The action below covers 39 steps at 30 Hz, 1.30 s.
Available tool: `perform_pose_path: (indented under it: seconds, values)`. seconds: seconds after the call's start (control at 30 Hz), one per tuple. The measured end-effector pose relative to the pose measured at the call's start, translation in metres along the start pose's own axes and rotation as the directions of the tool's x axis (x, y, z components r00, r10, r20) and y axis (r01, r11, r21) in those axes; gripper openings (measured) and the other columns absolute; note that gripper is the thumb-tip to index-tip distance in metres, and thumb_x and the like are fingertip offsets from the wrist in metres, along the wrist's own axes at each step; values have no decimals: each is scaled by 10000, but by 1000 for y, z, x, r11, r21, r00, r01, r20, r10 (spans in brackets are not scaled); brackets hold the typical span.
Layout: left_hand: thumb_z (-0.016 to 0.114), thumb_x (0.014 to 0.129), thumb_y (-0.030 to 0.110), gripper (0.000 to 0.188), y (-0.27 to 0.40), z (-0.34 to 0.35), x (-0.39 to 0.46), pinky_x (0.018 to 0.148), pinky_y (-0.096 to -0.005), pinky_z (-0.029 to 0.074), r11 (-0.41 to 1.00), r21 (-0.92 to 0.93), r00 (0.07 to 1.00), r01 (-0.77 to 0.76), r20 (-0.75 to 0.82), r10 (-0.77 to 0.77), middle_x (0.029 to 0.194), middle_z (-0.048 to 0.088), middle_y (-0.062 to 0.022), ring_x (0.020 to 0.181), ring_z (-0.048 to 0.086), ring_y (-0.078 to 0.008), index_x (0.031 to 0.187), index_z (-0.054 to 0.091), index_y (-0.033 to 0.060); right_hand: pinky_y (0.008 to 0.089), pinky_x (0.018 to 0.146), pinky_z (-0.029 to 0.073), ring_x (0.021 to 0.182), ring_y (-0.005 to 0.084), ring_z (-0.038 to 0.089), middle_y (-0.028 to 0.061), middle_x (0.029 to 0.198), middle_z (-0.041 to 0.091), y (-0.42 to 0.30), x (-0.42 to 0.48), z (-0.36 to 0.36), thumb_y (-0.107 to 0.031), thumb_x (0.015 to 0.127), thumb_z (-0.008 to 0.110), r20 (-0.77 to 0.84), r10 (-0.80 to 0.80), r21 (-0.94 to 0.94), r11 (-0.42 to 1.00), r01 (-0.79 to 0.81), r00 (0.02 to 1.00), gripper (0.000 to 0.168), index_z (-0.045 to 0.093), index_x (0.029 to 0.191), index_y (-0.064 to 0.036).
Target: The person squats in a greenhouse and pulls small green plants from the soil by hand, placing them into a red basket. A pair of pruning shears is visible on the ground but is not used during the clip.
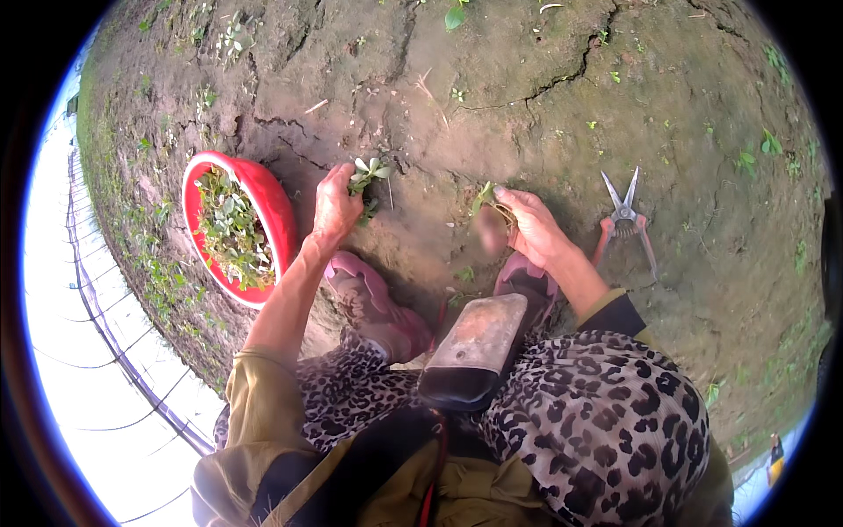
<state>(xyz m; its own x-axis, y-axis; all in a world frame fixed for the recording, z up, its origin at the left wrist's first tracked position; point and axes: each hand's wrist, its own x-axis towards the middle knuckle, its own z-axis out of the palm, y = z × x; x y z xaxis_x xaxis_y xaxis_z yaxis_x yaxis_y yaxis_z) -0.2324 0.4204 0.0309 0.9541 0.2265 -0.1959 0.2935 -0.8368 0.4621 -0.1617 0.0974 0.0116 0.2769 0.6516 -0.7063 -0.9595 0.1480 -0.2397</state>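
Observation:
My left hand (338, 204) is closed around a leafy green sprig (370, 172), whose pale rounded leaves stick out past the fingertips. Between the thumb and fingers of my right hand (537, 227) is a small green plant (484, 197) with thin stems. A blurred patch hides what lies just beside those fingers. To the left of my left forearm stands a tilted red plastic basin (276, 204), holding a heap of picked leafy greens (230, 221). Pruning shears (622, 221) with red handles lie on the soil to the right of my right hand, their blades spread apart.
Cracked bare soil (474, 145) with scattered seedlings stretches ahead. My shoes (375, 300) rest on it. A worn phone pouch (477, 342) hangs over my lap on a red strap. Denser weeds (158, 263) grow at left. Another person (777, 461) is partly visible at the far lower right.

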Motion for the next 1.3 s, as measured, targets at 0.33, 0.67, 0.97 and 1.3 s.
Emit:
perform_pose_path:
  seconds: [0.33,0.67,0.97,1.3]
  values:
    - [633,853,123,176,2,-7,19,677,-389,480,969,-119,973,215,-55,-223,806,628,-199,747,636,-333,956,557,2,344,578,573,684,186,663,99,905,667,3,0,-4,-349,995,498,-11,-13,1,1000,13,1000,349,602,1049,-20]
    - [606,863,111,170,-6,-41,10,726,-394,490,913,-123,920,390,15,-391,838,652,-211,804,641,-379,988,600,-5,332,576,571,674,187,664,109,890,675,2,-3,-7,-352,994,501,6,-24,0,1000,24,1000,358,608,1038,-13]
    - [632,828,101,188,-3,-20,-10,731,-426,489,967,85,968,239,54,-244,890,639,-236,861,626,-418,985,608,0,327,571,568,664,184,666,108,882,676,1,0,-2,-355,996,496,21,4,-6,1000,-3,1000,363,614,1033,-14]
    - [609,785,0,182,46,-143,4,644,-446,436,973,188,991,-135,50,127,840,488,-189,770,528,-428,883,456,-9,321,562,564,661,196,661,116,864,669,-1,-6,1,-349,995,497,-23,-14,-11,1000,14,1000,368,610,1036,-1]
